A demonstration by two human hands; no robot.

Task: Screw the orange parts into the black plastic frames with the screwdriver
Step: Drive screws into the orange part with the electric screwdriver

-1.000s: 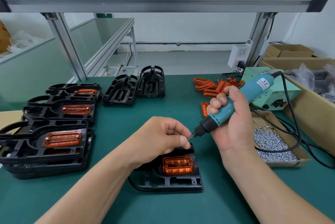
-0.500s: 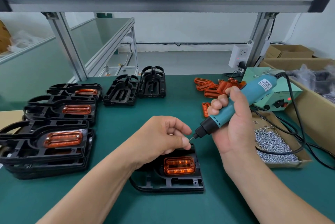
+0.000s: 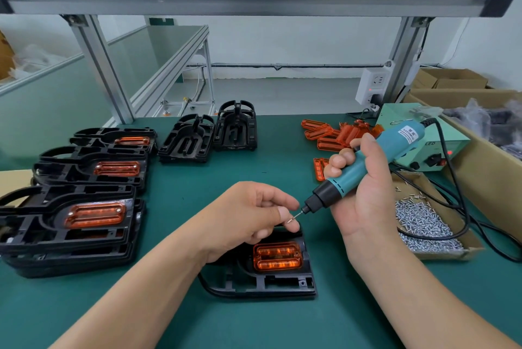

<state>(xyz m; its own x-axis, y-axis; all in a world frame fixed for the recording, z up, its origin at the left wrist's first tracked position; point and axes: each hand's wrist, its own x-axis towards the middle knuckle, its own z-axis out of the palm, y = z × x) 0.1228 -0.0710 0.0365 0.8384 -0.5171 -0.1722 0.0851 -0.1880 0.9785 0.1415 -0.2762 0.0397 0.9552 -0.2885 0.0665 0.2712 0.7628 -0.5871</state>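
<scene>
**A:** What stands at the far left?

**B:** The finished frames (image 3: 34, 235), stacked, each with its orange insert. Behind them two bare frames (image 3: 186, 137) wait on the green mat (image 3: 282, 168).

**A:** And the worker?

**B:** The left hand (image 3: 248, 213) hovers over the frame in work (image 3: 276, 282), thumb and forefinger curled close on a small screw (image 3: 291, 219) at the tip of the teal screwdriver (image 3: 367, 168). That frame lies flat on the mat just below the hands. Its orange part (image 3: 278, 257) is already seated in the recess. The right hand (image 3: 364, 201) wraps the tool's barrel fully, holding it tilted down to the left.

**A:** How should the step be done well?

**B:** The screw likely needs to sit straight on the tip before the fingers let go, because a crooked one may drop or cross-thread. The tool then wants bringing upright over a hole beside the orange part, while the left hand presses the frame down so it cannot turn. Pressure should be light, since the plastic would probably strip if overdriven. At the right, loose orange parts (image 3: 333, 134) and the box of screws (image 3: 423, 221) lie near for the next round.

**A:** What differs from a second ago?

**B:** Little. The stacks and the frame in work lie as they did, and the tool has scarcely shifted. The screw was hidden behind the fingertips then; now it shows at the tip — the loading looks nearly done.
</scene>
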